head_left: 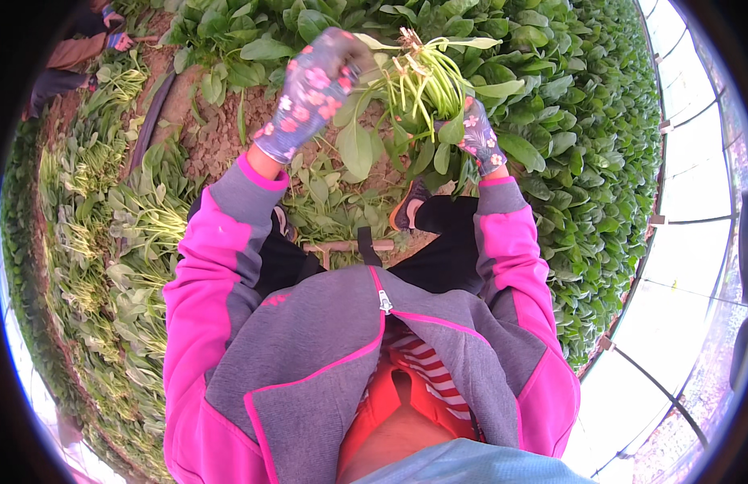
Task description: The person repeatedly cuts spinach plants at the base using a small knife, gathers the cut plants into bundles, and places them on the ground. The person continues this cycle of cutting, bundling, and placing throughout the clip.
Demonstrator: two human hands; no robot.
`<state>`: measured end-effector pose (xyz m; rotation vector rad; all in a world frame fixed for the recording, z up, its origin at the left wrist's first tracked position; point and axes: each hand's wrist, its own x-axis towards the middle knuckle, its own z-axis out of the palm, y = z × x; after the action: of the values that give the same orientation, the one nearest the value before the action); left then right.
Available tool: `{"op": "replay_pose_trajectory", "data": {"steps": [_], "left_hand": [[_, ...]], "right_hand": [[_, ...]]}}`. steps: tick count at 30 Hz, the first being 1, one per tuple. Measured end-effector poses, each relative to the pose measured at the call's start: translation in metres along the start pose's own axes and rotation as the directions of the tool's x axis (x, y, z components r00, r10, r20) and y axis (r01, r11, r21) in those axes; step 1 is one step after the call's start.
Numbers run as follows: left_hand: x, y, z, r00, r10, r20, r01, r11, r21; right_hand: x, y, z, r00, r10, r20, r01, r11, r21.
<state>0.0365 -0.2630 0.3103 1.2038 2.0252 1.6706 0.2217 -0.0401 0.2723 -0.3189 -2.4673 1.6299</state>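
Note:
My right hand (480,135), in a dark floral glove, grips a bunch of spinach (426,85) in front of me. The bunch is upside down, with pale root ends at the top and leaves hanging below. My left hand (317,90), in a matching glove, is raised at the left side of the bunch beside its outer leaves. Its fingers are curled and somewhat blurred, so whatever they pinch does not show clearly. Growing spinach (568,105) stands directly behind and to the right of my hands.
Picked spinach (91,234) lies in rows at left, near a dark hose (154,121). Loose leaves (338,198) cover soil between my shoes (408,206). Another person's gloved hand (120,41) shows at far left. Translucent sheeting (689,266) curves along the right.

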Motion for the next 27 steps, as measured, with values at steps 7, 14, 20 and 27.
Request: {"op": "replay_pose_trajectory", "data": {"steps": [7,14,20,27], "left_hand": [[-0.009,0.006,-0.003,0.897,-0.304,0.322,0.417,0.823,-0.384],[-0.028,-0.015,0.032,1.0,0.004,0.0,-0.004,0.959,0.283],[-0.033,-0.047,0.033,0.991,0.112,0.069,-0.11,0.994,-0.03],[-0.034,-0.068,-0.01,0.805,-0.186,0.564,0.588,0.376,-0.716]], "right_hand": [[0.004,0.033,-0.002,0.99,-0.087,-0.112,0.011,0.833,-0.552],[0.004,0.051,0.009,0.964,-0.179,-0.199,-0.042,0.636,-0.771],[0.002,0.031,0.01,0.982,-0.134,-0.136,-0.044,0.533,-0.845],[-0.004,0.033,0.003,0.977,-0.133,-0.168,-0.072,0.533,-0.843]]}}
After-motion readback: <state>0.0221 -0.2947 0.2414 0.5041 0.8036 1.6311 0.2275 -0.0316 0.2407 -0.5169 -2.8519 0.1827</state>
